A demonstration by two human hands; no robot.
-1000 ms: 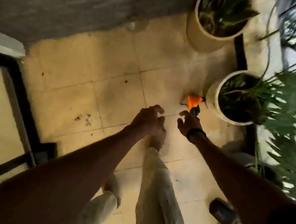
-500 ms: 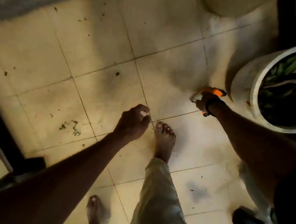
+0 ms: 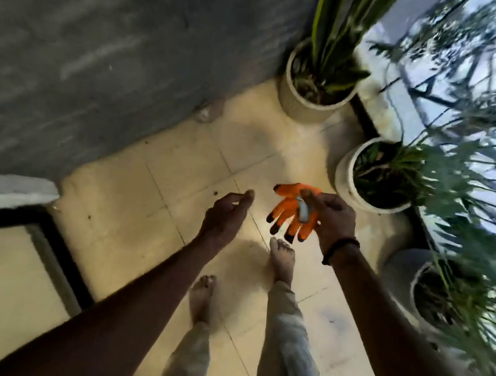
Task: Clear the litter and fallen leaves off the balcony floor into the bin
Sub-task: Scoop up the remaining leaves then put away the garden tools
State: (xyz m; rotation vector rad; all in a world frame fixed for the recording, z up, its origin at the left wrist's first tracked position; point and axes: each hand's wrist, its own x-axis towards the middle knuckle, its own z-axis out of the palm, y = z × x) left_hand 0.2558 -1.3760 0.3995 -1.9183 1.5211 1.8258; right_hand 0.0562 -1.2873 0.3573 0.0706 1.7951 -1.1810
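My right hand (image 3: pixel 333 222) grips an orange glove (image 3: pixel 290 212) with black fingertips, lifted above the tiled balcony floor (image 3: pixel 184 174). The glove's fingers hang down and to the left, and a pale bit shows at its cuff. To its left my left hand (image 3: pixel 227 213) hovers with loosely curled fingers and holds nothing. A crumpled clear piece of litter (image 3: pixel 208 111) lies where the floor meets the grey wall. Small dark specks dot the tiles. No bin is in view.
Potted plants line the right side: a beige pot (image 3: pixel 311 100) at the back, a white pot (image 3: pixel 368 177) beside the glove, another pot (image 3: pixel 436 302) nearer. A dark door frame (image 3: pixel 60 255) runs at the left. My bare feet (image 3: pixel 282 260) stand on the tiles.
My right hand went down to the orange glove beside the white pot, took hold of it and lifted it off the floor. The view has risen as I stood up.
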